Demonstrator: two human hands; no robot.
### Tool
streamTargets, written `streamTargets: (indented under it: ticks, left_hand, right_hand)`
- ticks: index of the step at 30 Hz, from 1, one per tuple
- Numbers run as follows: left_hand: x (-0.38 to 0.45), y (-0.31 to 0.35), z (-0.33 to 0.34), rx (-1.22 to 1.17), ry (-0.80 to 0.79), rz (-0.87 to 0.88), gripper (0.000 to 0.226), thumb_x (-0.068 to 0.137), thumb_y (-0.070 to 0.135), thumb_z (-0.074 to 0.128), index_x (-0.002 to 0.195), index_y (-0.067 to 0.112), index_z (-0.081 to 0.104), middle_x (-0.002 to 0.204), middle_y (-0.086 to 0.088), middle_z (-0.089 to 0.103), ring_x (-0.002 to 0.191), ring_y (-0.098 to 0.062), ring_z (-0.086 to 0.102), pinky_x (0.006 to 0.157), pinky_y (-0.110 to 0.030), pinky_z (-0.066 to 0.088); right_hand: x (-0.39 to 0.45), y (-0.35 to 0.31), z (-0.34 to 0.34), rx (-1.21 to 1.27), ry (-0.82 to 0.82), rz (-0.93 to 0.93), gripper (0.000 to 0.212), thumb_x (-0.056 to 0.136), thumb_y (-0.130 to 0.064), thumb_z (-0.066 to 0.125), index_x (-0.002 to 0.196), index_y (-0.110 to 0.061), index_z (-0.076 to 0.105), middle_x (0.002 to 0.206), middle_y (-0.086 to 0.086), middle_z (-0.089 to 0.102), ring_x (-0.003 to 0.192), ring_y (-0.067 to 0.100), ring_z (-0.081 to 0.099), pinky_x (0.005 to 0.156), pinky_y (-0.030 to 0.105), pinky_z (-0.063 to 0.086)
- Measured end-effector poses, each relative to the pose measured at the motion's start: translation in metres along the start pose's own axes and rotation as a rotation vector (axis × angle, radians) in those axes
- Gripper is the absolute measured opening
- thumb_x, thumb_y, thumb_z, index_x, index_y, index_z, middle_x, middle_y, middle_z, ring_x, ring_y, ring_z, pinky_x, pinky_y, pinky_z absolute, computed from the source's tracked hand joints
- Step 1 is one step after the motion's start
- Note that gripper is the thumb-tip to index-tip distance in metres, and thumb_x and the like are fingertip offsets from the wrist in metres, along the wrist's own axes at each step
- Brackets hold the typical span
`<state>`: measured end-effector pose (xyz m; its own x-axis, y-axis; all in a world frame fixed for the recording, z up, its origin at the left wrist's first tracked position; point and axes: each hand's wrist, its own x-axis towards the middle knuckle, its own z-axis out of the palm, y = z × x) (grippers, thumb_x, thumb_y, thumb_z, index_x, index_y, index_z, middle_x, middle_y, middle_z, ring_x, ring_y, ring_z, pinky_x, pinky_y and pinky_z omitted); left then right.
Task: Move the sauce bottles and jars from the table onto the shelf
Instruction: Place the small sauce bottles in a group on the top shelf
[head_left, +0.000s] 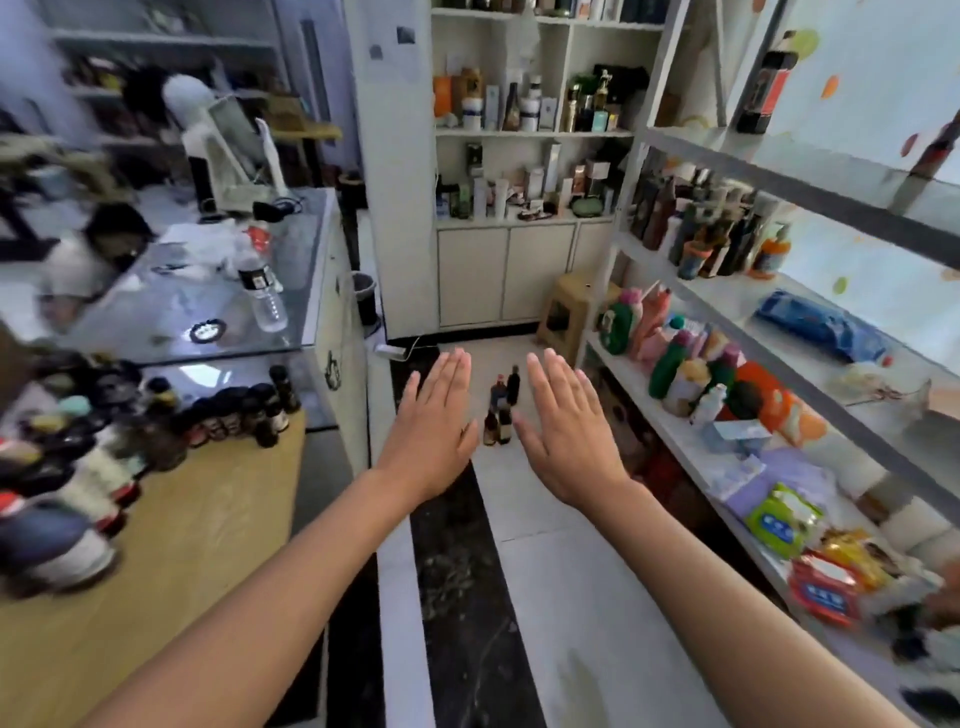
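Note:
Many dark sauce bottles and jars (228, 415) crowd the back and left of the wooden table (171, 571) on my left. The white shelf unit (727, 332) on my right carries dark bottles (711, 228) on its upper level. My left hand (436, 421) and my right hand (566, 426) stretch forward over the floor, palms down, fingers straight, holding nothing. Between them, a few small dark bottles (501, 408) stand on the floor tiles.
A glass counter (208, 301) with a water bottle (262, 291) lies behind the table. The shelf's lower levels hold colourful detergent bottles (670, 353) and snack packets (826, 571). A yellow stool (569, 312) and a white cabinet (519, 270) stand at the aisle's end.

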<state>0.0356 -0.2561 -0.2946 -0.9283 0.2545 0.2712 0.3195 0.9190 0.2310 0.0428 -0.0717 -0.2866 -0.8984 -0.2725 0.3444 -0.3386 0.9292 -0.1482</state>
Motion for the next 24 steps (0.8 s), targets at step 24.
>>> streamTargets:
  ticks: [24]
  left_hand:
    - [-0.167, -0.235, 0.003, -0.040, -0.011, -0.653, 0.072, 0.102, 0.033, 0.038, 0.154, 0.015, -0.009, 0.163, -0.002, -0.005, 0.150, -0.014, -0.008, 0.123, -0.039, 0.002]
  right_hand:
    - [0.062, -0.242, 0.161, 0.219, -0.374, -0.411, 0.062, 0.105, -0.046, 0.024, 0.156, -0.013, 0.012, 0.164, 0.011, 0.009, 0.152, 0.021, 0.002, 0.121, 0.031, -0.006]
